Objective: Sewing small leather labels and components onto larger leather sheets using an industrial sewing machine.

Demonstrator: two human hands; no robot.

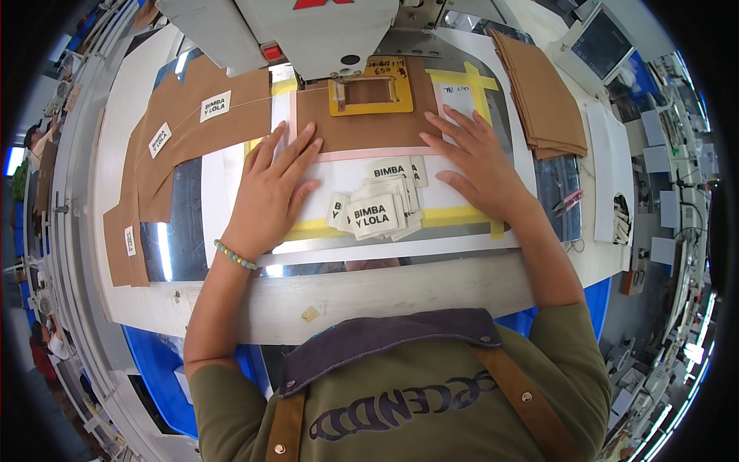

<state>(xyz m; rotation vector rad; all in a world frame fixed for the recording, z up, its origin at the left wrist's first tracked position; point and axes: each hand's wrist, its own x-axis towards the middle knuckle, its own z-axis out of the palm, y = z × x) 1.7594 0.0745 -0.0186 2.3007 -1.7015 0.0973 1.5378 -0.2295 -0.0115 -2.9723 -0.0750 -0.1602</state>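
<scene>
A brown fabric panel (pixel 362 132) lies flat under the head of a white sewing machine (pixel 308 31). A yellow frame (pixel 392 106) with a rectangular opening rests on it beneath the machine. My left hand (pixel 277 181) is open, its fingers stretched out over the panel's left edge. Flat at the right edge lies my right hand (pixel 479 163), open with fingers spread. Between my hands is a loose pile of white fabric labels (pixel 377 214) with dark print. Pink strips (pixel 366 154) run along the panel's near edge and sides. Neither hand holds anything.
Brown pieces with labels attached (pixel 177 146) overlap at the left, a thread running from them toward the machine. A stack of brown panels (pixel 539 100) sits at the right, near small pink-handled snippers (pixel 568 202). A monitor (pixel 604 45) stands at the far right. Blue bins (pixel 158 377) show below the table.
</scene>
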